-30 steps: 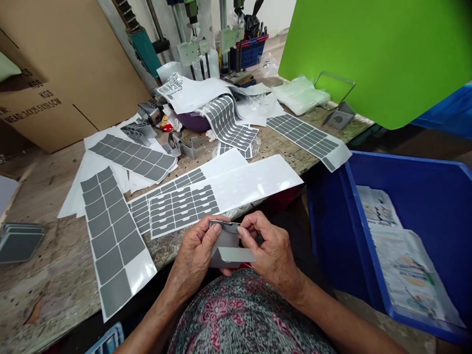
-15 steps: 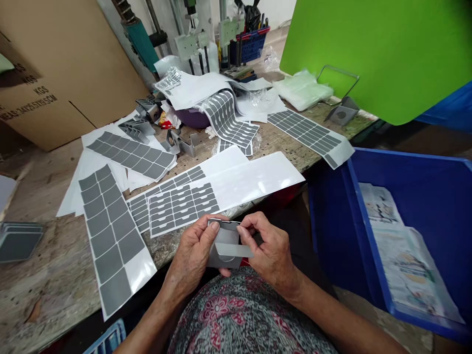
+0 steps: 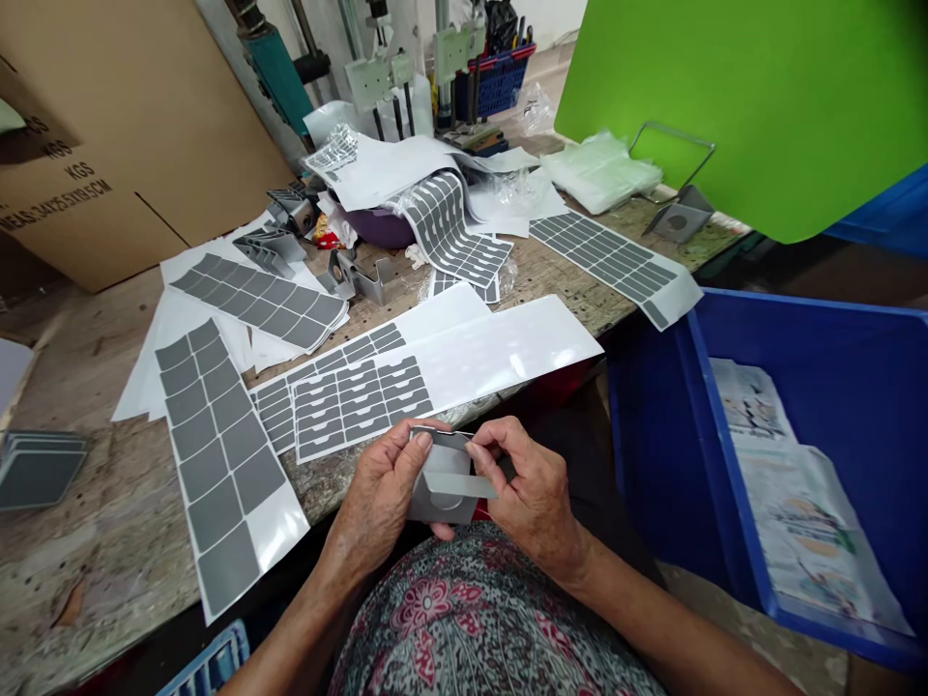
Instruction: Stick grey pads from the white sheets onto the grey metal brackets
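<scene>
Both my hands are in my lap, just below the bench's front edge. My left hand (image 3: pixel 381 493) is closed on a small grey metal bracket (image 3: pixel 435 483) and holds it up by its left side. My right hand (image 3: pixel 529 493) pinches the right end of the same bracket, with thumb and forefinger pressed on a narrow grey sticker strip (image 3: pixel 464 485) lying across it. On the bench just beyond my hands is a white backing sheet with small grey stickers (image 3: pixel 362 401).
More sticker sheets (image 3: pixel 217 454) (image 3: pixel 616 266) cover the worn wooden bench (image 3: pixel 87 541). Loose grey brackets (image 3: pixel 355 275) lie near a purple bowl (image 3: pixel 381 235). A blue bin (image 3: pixel 819 387) holding printed paper stands at the right. Cardboard (image 3: pixel 130 126) at left, green board (image 3: pixel 746 97) at right.
The bracket has turned a little in my hands, and the grey strip now lies higher and flatter across it. My hands have stayed in place.
</scene>
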`<action>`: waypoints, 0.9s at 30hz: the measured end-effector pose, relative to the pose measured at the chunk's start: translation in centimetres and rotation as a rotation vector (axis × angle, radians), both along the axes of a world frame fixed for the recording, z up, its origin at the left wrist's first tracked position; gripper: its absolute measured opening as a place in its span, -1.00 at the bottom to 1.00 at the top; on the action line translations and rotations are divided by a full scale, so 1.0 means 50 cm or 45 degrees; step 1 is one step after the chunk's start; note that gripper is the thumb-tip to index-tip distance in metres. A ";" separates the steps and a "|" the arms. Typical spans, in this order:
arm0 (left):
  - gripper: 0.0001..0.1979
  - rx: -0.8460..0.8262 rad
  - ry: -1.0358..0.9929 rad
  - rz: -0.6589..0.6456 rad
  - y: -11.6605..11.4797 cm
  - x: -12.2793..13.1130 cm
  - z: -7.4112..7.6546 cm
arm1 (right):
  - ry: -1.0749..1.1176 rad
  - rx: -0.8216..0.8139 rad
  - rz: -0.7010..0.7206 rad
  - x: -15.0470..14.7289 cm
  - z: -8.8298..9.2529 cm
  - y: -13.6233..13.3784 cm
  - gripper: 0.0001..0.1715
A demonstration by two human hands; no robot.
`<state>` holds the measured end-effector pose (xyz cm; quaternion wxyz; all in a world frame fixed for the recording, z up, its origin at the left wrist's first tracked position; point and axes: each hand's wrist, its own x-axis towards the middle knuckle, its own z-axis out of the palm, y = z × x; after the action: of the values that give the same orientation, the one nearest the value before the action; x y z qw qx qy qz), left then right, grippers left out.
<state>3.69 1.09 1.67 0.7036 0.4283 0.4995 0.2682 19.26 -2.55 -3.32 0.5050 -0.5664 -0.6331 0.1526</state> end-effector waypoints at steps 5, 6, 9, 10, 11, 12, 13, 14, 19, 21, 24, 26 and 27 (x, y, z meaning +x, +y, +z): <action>-0.54 -0.003 -0.006 -0.011 0.000 -0.002 -0.004 | 0.027 -0.004 0.009 -0.001 -0.004 0.001 -0.88; -0.54 -0.003 -0.007 -0.015 0.000 -0.002 -0.005 | 0.035 -0.007 0.008 -0.001 -0.006 0.001 -0.88; -0.52 -0.012 -0.014 -0.020 0.000 -0.003 -0.007 | 0.049 0.000 0.001 -0.002 -0.007 0.002 -0.88; -0.52 -0.015 -0.016 -0.020 0.000 -0.003 -0.007 | 0.056 0.004 0.001 -0.002 -0.007 0.002 -0.88; -0.52 -0.018 -0.017 -0.021 0.000 -0.003 -0.008 | 0.067 0.006 0.003 -0.003 -0.006 0.002 -0.88; -0.52 -0.019 -0.019 -0.020 0.000 -0.003 -0.009 | 0.083 0.002 0.008 -0.003 -0.005 0.002 -0.87; -0.52 -0.018 -0.019 -0.020 0.001 -0.004 -0.009 | 0.103 -0.008 0.015 -0.003 -0.004 0.002 -0.87; -0.52 -0.016 -0.017 -0.019 0.001 -0.004 -0.009 | 0.126 -0.026 0.023 -0.004 -0.002 0.002 -0.86; -0.57 -0.017 0.006 -0.006 0.004 -0.003 -0.007 | 0.251 -0.179 0.055 -0.003 0.008 0.004 -0.85; -0.58 -0.029 0.007 -0.020 0.006 -0.004 -0.006 | 0.292 -0.227 0.069 -0.002 0.011 0.006 -0.83; -0.62 -0.071 0.012 -0.078 0.013 -0.007 -0.006 | 0.318 -0.258 0.082 -0.003 0.012 0.007 -0.84; -0.63 -0.106 0.012 -0.127 0.020 -0.010 -0.007 | 0.310 -0.263 0.085 -0.004 0.010 0.007 -0.84; -0.64 -0.118 0.012 -0.148 0.024 -0.011 -0.008 | 0.306 -0.263 0.086 -0.005 0.009 0.008 -0.85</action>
<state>3.14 2.31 1.26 0.7348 0.4246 0.4890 0.2016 19.03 -2.17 -2.89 0.5108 -0.5715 -0.5677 0.3003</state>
